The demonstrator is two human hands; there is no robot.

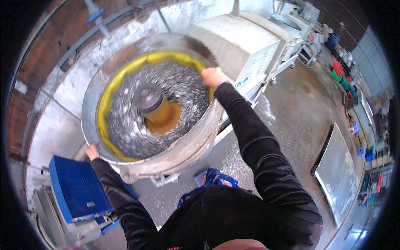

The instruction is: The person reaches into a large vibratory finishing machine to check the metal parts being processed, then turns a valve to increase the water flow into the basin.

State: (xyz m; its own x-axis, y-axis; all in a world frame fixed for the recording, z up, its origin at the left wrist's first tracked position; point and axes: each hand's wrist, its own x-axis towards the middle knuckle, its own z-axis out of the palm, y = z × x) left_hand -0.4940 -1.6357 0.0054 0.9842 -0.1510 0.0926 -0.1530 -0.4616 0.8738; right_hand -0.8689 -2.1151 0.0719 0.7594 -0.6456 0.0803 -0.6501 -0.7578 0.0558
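A large round vibratory finishing tub (88,110) with a yellow lining (103,112) stands in front of me. Small shiny metal pieces (125,121) fill its ring, smeared by motion. In the middle rises a yellow-brown column (160,114) with a dark rounded cap (150,98). My right hand (213,76) is closed on the tub's right rim, by the top of the lining. At the near left my left hand (92,152) grips the outer rim, its fingers partly hidden. Both arms reach forward in black sleeves.
A blue machine cabinet (79,187) stands at the lower left. Behind the tub to the right is a pale machine housing (235,39). A flat metal sheet (337,175) rests on the right, near shelves with colored bins (343,83). The concrete floor (291,108) looks wet.
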